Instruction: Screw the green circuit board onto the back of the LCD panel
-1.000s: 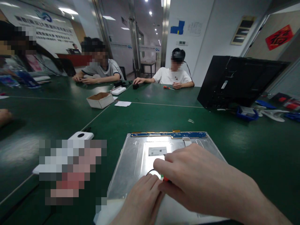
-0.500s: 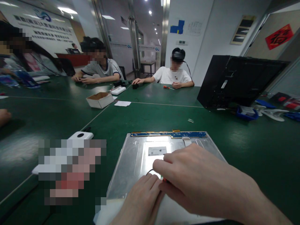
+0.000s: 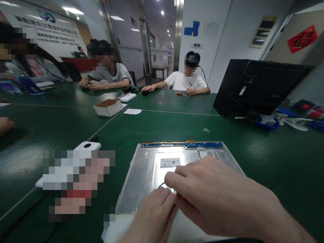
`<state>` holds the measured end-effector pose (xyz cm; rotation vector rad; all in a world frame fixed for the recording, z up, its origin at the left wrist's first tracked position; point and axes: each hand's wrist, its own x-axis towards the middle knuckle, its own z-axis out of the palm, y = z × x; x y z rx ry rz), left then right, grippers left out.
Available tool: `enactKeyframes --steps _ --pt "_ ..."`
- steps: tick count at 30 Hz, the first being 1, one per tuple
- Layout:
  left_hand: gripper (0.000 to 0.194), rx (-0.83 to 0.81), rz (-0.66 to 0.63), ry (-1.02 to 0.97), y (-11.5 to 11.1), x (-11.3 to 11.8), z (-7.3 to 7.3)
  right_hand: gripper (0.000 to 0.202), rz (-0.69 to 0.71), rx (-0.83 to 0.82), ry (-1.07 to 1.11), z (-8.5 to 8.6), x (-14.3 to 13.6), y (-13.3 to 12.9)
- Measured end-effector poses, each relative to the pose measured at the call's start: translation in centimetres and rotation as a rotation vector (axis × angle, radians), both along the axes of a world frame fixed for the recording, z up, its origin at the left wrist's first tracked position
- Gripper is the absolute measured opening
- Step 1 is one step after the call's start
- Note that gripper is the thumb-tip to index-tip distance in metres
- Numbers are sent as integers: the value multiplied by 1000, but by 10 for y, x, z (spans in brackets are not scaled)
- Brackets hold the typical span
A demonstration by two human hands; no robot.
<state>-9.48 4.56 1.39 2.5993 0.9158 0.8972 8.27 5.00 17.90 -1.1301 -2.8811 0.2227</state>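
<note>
A silver metal display panel point(image 3: 136, 175) lies flat in front of me, a blue circuit strip point(image 3: 164, 145) along its far edge and a printed label point(image 3: 170, 163) on its back. My right hand point(image 3: 212, 195) is closed over the panel, around a tool with a red handle point(image 3: 179, 196) that is mostly hidden by the fingers. Beside it my left hand point(image 3: 154, 211) rests low on the panel, fingers bent and pressed together, touching the right hand. What they pinch, if anything, is hidden. A thin dark wire point(image 3: 161, 185) curves out just beyond the left fingers.
Left of the panel lies a white device point(image 3: 88, 146), partly pixelated. Farther off are an open carton point(image 3: 107, 108), a white paper point(image 3: 133, 111) and a small clear scrap point(image 3: 206, 130). A large black monitor point(image 3: 263, 87) stands right, near a blue tray point(image 3: 267, 123). Several people sit around the green table point(image 3: 172, 123).
Both hands stay in almost the same place on the panel. The right fingers have shifted very slightly around the red handle.
</note>
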Motion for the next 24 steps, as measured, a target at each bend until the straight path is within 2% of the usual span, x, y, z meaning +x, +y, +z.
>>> enactKeyframes --steps 4,12,19,24 --pt "23 -11 -11 -11 0 0 2 11 10 -13 -7 1 -1 -1" --pt "24 32 55 78 0 -1 -10 3 2 24 25 0 2 -2" --pt "18 9 51 80 0 -2 -10 2 3 9 8 1 2 -3" --pt "21 37 43 94 1 -1 -11 2 3 5 5 -1 0 0"
